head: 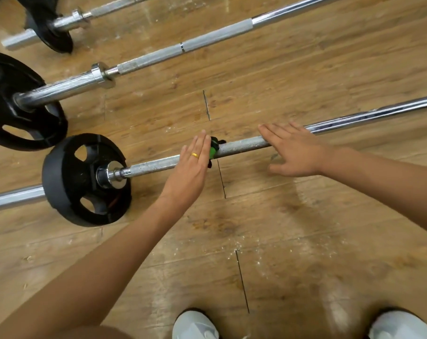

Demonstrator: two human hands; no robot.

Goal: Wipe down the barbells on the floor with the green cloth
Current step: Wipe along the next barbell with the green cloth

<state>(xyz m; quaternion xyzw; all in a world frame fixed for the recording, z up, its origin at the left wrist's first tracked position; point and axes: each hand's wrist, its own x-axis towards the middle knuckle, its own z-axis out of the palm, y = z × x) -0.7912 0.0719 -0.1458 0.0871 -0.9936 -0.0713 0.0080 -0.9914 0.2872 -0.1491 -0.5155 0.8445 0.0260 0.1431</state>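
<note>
My left hand (193, 165) lies flat across the near bar (244, 145) in the middle of the frame, fingers straight and together, gripping nothing. A ring (195, 155) sits on one finger. The green cloth (213, 149) is bunched round the bar at the right edge of those fingers. It touches them and partly tucks under them, so only a small piece of it shows.

My right hand (293, 150) rests on the same bar just right of the cloth. Its fingers are straight and slightly spread over the rough grip, and the thumb is splayed toward the floor (281, 228). It holds nothing either.

The near bar runs from the left edge up to the right edge, with a black near plate (85, 179) on it left of my left hand. Above it lies the middle bar (158, 57), its middle plate (19, 104) at the left edge. In the upper left is the far bar (105, 11) with a far plate (48, 23). All three lie apart on the worn wooden floor. My two pale shoes, left (195, 324) and right (400, 326), show at the bottom edge.
</note>
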